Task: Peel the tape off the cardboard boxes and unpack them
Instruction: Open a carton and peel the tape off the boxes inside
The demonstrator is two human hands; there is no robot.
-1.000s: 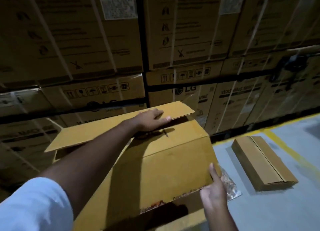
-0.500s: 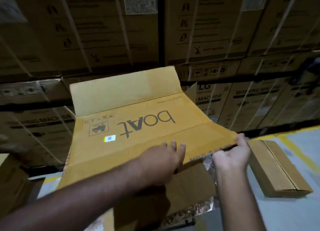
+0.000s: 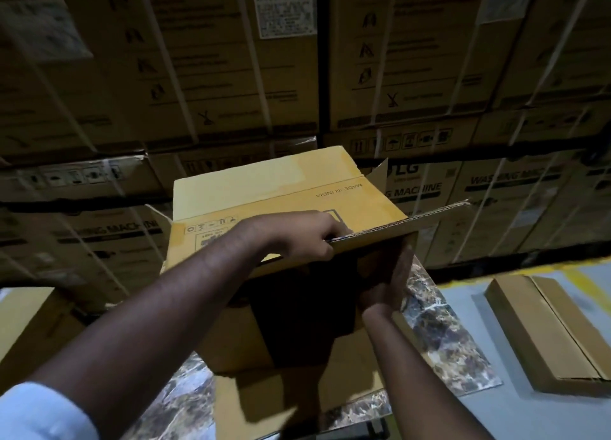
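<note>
Yellow cardboard box is tipped on the marble-patterned surface; your left hand curls around its near flap edge, your right hand flat beneath, opening facing you.

bare forearms, a pale blue-white sleeve on the left

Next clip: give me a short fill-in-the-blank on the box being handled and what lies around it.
1. The left hand grips a ____ of the yellow box.
2. Upside-down print on the box reads "MADE IN ____".
3. The stacked cartons behind are labelled "WASHING ____".
4. The flat brown box lies on the ____, to the right.

Missing words: flap; INDIA; MACHINE; floor
</note>
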